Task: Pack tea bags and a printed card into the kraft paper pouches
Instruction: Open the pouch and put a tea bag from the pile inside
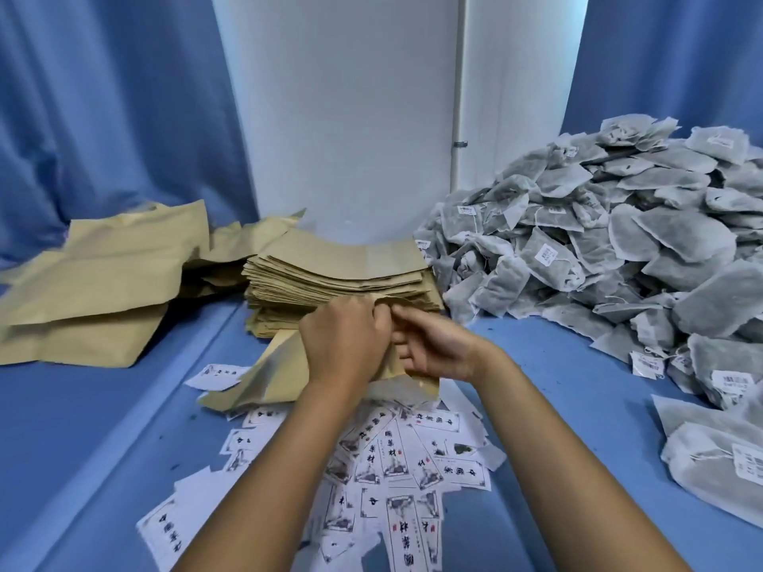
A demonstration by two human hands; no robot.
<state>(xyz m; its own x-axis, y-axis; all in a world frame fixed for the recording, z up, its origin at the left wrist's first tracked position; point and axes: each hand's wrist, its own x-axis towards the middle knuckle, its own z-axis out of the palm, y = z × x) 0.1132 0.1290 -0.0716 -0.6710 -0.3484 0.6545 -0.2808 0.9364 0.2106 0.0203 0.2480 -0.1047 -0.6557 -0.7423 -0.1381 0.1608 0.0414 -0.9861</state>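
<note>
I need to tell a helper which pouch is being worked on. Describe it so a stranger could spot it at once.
Start at the tall neat stack of kraft pouches in the middle, against the white wall. Just in front of it, above the scattered printed cards, one kraft pouch lies loose and slanted. It is the only pouch in the grip of both the left hand and right hand.

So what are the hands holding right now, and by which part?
Both the left hand and the right hand grip one kraft pouch at its upper end, fingers pinching at its top edge.
</note>
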